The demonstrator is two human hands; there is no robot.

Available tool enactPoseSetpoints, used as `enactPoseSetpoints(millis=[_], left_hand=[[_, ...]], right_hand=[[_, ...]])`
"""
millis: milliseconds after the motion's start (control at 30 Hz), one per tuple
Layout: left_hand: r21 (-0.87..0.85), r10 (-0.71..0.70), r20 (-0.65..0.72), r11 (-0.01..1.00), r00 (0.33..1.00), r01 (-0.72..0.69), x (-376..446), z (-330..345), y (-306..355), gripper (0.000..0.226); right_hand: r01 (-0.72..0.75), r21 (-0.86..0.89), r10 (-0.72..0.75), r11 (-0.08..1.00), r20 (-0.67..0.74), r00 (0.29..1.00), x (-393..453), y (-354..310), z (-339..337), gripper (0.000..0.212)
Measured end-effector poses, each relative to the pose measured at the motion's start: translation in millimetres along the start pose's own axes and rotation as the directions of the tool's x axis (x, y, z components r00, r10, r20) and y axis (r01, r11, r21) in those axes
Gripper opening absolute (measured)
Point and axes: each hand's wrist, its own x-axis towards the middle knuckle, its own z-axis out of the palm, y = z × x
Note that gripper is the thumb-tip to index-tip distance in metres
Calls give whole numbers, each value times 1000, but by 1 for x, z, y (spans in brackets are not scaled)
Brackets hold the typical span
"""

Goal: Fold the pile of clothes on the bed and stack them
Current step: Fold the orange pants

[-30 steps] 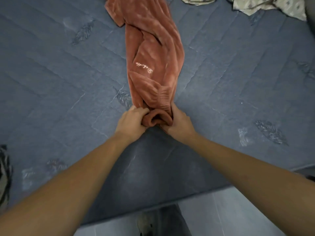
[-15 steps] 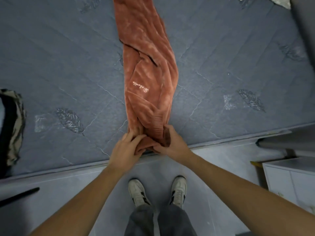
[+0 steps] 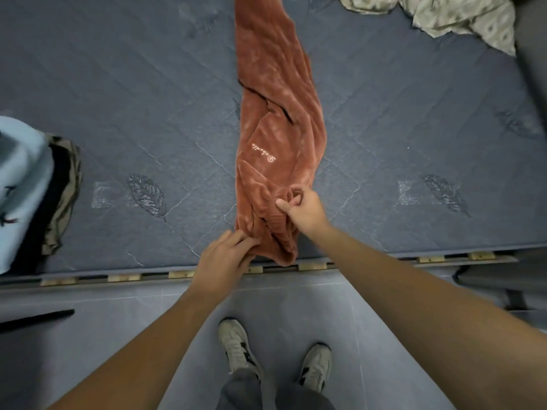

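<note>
- Nearest the camera, two pale sneakers [image 3: 236, 346] stand on the grey tiled floor [image 3: 296, 306], under grey trouser legs, just short of the bed's edge.
- Both bare forearms reach forward from the lower corners to the near edge of the bed [image 3: 133, 84], where wooden slat ends show beneath the blue quilted mattress.
- The left hand [image 3: 226, 258] lies at the mattress edge with its fingers fairly straight, the fingertips touching the near left corner of the rust-coloured garment [image 3: 275, 128]; whether they pinch the cloth or only press on it I cannot tell.
- The right hand [image 3: 303, 207] sits a little farther in, on the garment's ribbed hem, its thumb and curled fingers bunching a fold of the fabric.
- The garment is a plush piece with small pale embroidered script near its middle. It lies in a long, narrow, rumpled strip running from the near edge straight away across the bed and out of the top of the view.
- At the left edge, on the bed, lies a pile of clothes [image 3: 26, 187]: light blue cloth over dark and olive pieces.
- At the far right corner lies a crumpled pale patterned cloth [image 3: 461, 16].
</note>
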Motion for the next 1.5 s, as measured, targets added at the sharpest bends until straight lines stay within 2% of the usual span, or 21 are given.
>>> enactPoseSetpoints(millis=[100, 133, 200, 300, 400, 500, 633, 700, 833, 933, 1033, 1133, 1233, 1367, 1500], left_hand=[[9, -32, -15, 999, 999, 32, -1, -4, 7, 30], [4, -45, -13, 999, 999, 45, -2, -4, 10, 30], [5, -53, 1, 999, 999, 53, -3, -2, 16, 29], [32, -64, 28, 998, 998, 63, -4, 2, 17, 35], [41, -98, 46, 995, 994, 96, -7, 3, 17, 44], [29, -107, 9, 994, 994, 107, -9, -4, 23, 42], [-30, -152, -42, 988, 987, 151, 3, -31, 42, 41], [-42, -133, -58, 990, 989, 131, 8, -52, 53, 42], [-39, -124, -82, 992, 989, 121, 22, -103, 71, 41], [-21, -107, -127, 994, 986, 105, 33, -150, 87, 37], [7, -67, -184, 998, 981, 69, 44, -202, 103, 37], [14, -65, -255, 997, 965, 70, 49, -254, 119, 40], [0, -55, -320, 998, 946, 58, 43, -302, 138, 44], [-6, -58, -384, 998, 921, 60, 35, -364, 162, 45], [-84, -98, -440, 994, 893, 68, 34, -419, 175, 50]], right_hand=[[43, -232, -36, 972, 32, 999, 12, -5, -3, 49], [72, -309, -64, 948, 35, 997, 15, -6, -4, 41], [101, -352, -84, 931, 63, 994, 22, -7, -5, 29], [120, -325, -78, 938, 140, 987, 27, -9, -7, 30], [209, -250, -161, 945, 201, 966, 21, -4, -26, 29], [282, -151, -235, 948, 267, 935, 15, -9, -65, 27], [285, -114, -235, 952, 330, 914, 7, -29, -123, 20], [297, -129, -246, 946, 310, 918, -3, -44, -150, 17], [214, -114, -179, 970, 258, 949, -35, -78, -199, 12], [199, -131, -164, 971, 238, 957, -61, -110, -228, 28], [283, -173, -244, 944, 212, 946, -88, -147, -255, 47], [339, -245, -321, 908, 112, 940, -113, -186, -282, 59], [424, -315, -441, 849, 20, 897, -134, -227, -303, 50], [513, -375, -554, 772, -1, 832, -162, -283, -324, 44], [565, -384, -621, 730, -28, 783, -192, -323, -339, 31]])
